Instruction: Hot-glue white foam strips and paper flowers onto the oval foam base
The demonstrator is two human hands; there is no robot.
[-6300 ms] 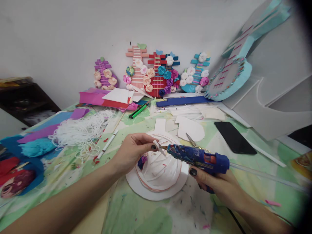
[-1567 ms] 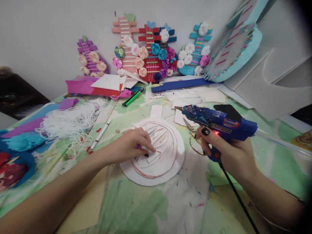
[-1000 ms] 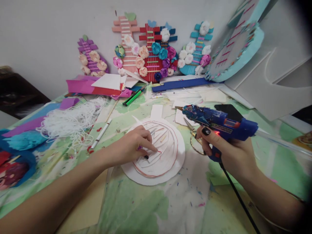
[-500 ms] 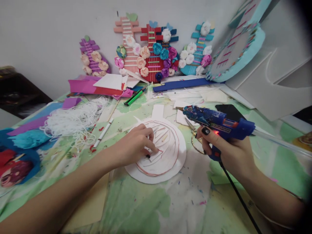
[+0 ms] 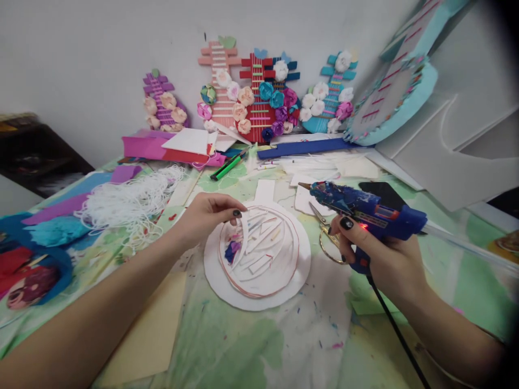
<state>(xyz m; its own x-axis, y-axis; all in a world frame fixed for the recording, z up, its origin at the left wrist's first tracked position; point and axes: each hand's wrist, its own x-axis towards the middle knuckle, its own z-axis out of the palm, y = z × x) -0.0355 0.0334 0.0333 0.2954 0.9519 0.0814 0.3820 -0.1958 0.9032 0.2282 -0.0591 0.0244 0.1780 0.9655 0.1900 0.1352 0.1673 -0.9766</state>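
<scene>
My left hand (image 5: 205,216) pinches the top end of a thin curved white strip (image 5: 244,237) over the left side of a round white cutout (image 5: 259,303) with a short neck. Inside the cutout's red-edged ring lie white scraps (image 5: 263,263) and a purple-blue crumpled bit (image 5: 232,251). My right hand (image 5: 385,259) is wrapped round the handle of a blue hot glue gun (image 5: 344,201), which has a red light showing and a clear glue stick (image 5: 466,237) out the back. Its nozzle points left, above the table and apart from the cutout. Scissors with gold handles (image 5: 324,246) lie beneath my right fingers.
Tangled white cord (image 5: 125,200) lies at left, a green utility knife (image 5: 229,166) behind the cutout. Flower-covered guitar shapes (image 5: 261,102) lean on the wall. A dark phone-like slab (image 5: 383,195) sits behind the glue gun; its black cable (image 5: 393,319) runs toward the front edge.
My left hand has moved up and left from among the scraps and now holds up the curved white strip. My right hand still holds the glue gun. The view has shifted slightly.
</scene>
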